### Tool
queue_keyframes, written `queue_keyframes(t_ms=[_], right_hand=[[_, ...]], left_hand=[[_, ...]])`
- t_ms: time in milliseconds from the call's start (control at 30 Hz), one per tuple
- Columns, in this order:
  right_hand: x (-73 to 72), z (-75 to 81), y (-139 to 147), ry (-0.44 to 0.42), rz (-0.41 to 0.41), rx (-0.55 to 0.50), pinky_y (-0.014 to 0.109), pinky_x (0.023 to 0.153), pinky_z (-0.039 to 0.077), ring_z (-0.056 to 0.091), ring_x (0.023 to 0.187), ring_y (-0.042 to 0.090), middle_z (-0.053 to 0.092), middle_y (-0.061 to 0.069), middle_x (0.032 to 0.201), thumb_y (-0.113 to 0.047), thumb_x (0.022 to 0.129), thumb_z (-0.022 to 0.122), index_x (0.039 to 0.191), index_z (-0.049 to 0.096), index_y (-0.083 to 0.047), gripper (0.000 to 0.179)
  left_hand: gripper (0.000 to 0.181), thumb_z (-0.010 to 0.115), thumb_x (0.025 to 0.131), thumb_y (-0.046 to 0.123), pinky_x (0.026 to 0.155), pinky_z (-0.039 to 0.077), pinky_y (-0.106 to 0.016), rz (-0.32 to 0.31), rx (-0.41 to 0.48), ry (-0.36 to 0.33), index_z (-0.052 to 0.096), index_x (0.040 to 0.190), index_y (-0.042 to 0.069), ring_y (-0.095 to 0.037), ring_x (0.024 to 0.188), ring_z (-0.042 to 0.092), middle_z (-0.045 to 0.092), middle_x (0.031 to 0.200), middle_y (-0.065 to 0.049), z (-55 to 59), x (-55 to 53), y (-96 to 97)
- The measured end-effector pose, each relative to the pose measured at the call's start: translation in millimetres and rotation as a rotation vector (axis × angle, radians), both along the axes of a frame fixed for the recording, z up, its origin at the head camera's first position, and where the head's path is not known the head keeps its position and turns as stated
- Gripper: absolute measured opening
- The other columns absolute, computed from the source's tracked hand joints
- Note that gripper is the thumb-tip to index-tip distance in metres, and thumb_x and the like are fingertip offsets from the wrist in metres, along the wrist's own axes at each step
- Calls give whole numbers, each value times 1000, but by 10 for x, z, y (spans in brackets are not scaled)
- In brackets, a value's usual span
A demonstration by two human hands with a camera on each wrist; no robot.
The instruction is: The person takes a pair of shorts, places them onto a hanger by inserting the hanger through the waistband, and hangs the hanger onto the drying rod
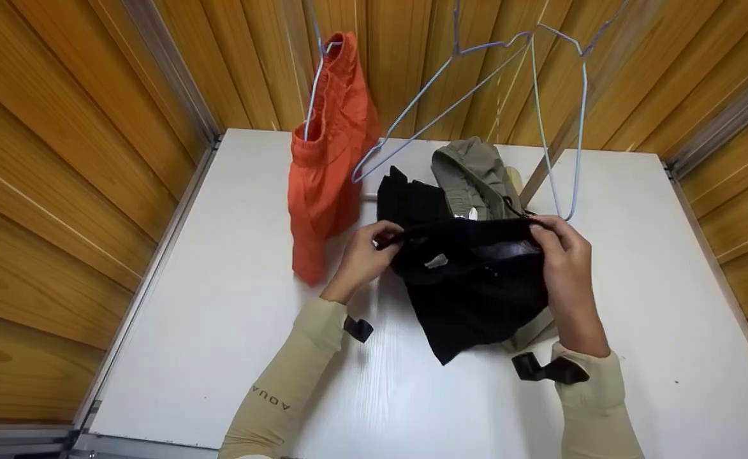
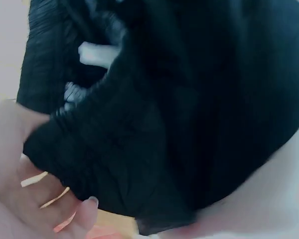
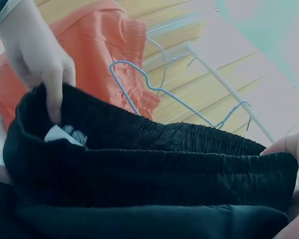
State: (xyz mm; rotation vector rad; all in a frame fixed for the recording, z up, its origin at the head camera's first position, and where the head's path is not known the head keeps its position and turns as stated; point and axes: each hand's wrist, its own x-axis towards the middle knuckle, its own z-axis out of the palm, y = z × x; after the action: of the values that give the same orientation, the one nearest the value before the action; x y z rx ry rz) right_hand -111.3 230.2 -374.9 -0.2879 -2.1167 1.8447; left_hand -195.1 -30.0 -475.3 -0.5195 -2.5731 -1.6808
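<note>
the left hand (image 1: 367, 255) and right hand (image 1: 568, 274), set apart, pinch opposite ends of the waistband (image 3: 199, 167) of the black garment (image 1: 476, 306) above the bench (image 1: 233, 357), an arrangement that apparently holds its opening spread, the orange garment (image 1: 332, 185) hanging nearby.

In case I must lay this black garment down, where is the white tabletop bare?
Bare: the white tabletop between the left wall and the orange garment, and between the right hand and the right wall, save a dark speck. Crowded: the middle, with the black garment, khaki garment, left hand and wire hangers.
</note>
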Motion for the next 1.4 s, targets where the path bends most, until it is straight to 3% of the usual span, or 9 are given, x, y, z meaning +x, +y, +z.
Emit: queue_keyframes(t_ms=[200, 333, 533, 667, 800, 967, 1233, 1400], right_hand=[[-4, 71, 11, 47, -11, -56, 18, 86, 41, 57, 95, 12, 66, -5, 91, -8, 96, 52, 94, 70, -10, 18], [-7, 85, 22, 61, 2, -83, 18, 86, 42, 58, 94, 11, 67, -5, 90, -7, 95, 53, 94, 70, -9, 17], [-8, 84, 36, 53, 27, -80, 18, 86, 43, 58, 93, 11, 67, -4, 90, -8, 96, 53, 95, 70, -6, 17], [-14, 63, 40, 33, 33, -62, 18, 84, 43, 58, 92, 10, 67, -6, 89, -9, 95, 54, 95, 70, -8, 17], [-34, 26, 35, 13, 60, -39, 18, 82, 44, 58, 88, 9, 67, -8, 87, -13, 96, 56, 94, 70, -9, 15], [-50, -40, 12, -6, 100, -16, 18, 78, 44, 56, 83, 9, 65, -7, 83, -18, 96, 58, 94, 69, -7, 16], [-87, -164, -9, -58, 93, 134, 17, 77, 43, 55, 81, 5, 63, -14, 82, -25, 96, 59, 102, 67, 2, 29], [-88, -200, -11, -95, 95, 208, 14, 80, 42, 55, 86, 2, 62, -18, 88, -29, 97, 58, 108, 67, 0, 32]], left_hand=[[24, 63, 83, 2, 79, 45, -25, -113, 36, -60, 71, 103, 12, -13, 86, 57, 69, 97, -4, 338, -30, -178], [24, 61, 82, 2, 82, 46, -26, -165, 23, -34, 72, 103, 11, -14, 88, 58, 70, 99, -4, 527, -20, -307], [22, 61, 81, 5, 87, 47, -28, -207, -4, -26, 73, 100, 7, -14, 91, 60, 71, 99, -6, 724, 29, -455], [22, 60, 81, 7, 87, 46, -28, -242, -36, -14, 73, 99, 6, -15, 90, 60, 71, 96, -7, 793, 36, -513], [20, 60, 83, 9, 87, 46, -28, -266, -92, 11, 73, 98, 5, -16, 89, 59, 71, 95, -7, 760, 7, -550], [19, 62, 86, 17, 87, 47, -29, -260, -146, -2, 72, 98, 6, -17, 90, 61, 71, 94, -6, 611, -24, -548], [25, 61, 93, 31, 80, 46, -27, -214, -225, -76, 72, 96, 8, -15, 87, 59, 69, 89, -3, 305, -17, -417], [26, 61, 94, 33, 78, 45, -28, -165, -275, -101, 71, 95, 9, -18, 85, 59, 68, 88, -4, 178, 2, -350]])
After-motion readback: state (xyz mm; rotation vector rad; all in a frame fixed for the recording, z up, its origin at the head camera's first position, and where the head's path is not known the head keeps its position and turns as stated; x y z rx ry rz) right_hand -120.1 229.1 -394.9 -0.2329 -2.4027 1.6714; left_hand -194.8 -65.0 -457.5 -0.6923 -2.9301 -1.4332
